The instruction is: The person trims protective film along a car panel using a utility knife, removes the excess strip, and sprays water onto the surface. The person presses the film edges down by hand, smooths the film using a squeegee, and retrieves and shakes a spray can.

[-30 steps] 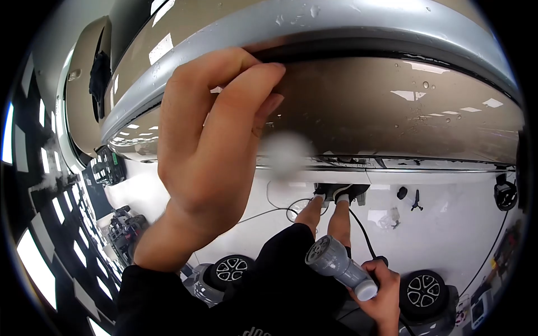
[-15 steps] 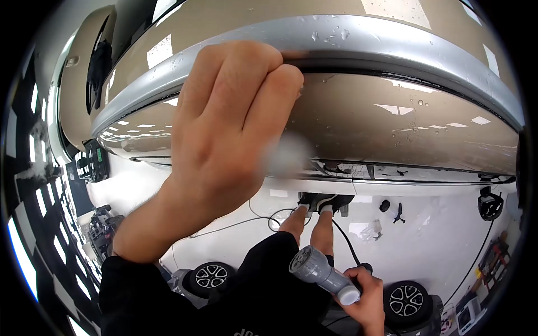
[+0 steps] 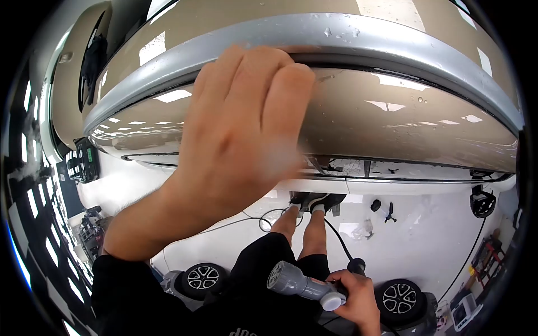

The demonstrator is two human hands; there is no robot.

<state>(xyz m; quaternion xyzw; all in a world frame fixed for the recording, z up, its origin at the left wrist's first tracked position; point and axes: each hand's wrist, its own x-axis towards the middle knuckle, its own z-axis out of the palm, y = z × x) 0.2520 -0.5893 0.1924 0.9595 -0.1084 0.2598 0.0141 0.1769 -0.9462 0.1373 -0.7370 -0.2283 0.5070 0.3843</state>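
Note:
My left hand, large and slightly blurred, has its fingers curled together at the dark seam under the silver trim. Whatever its fingertips pinch is hidden behind them. Below that seam curves a glossy beige-brown car panel with water drops on it. Low in the view, my right hand is wrapped round a grey tool with a wide round perforated head, which points to the left and away from the panel.
Wheels stand behind my legs. A thin cable loops over the pale floor, where a black tripod-like object and a clear crumpled piece lie. Another beige car part is at the far left, with machines below it.
My left hand has gone from a visible pinch to fingers curled over at the seam, moving right along the panel. My right hand and the grey tool have shifted left and slightly down.

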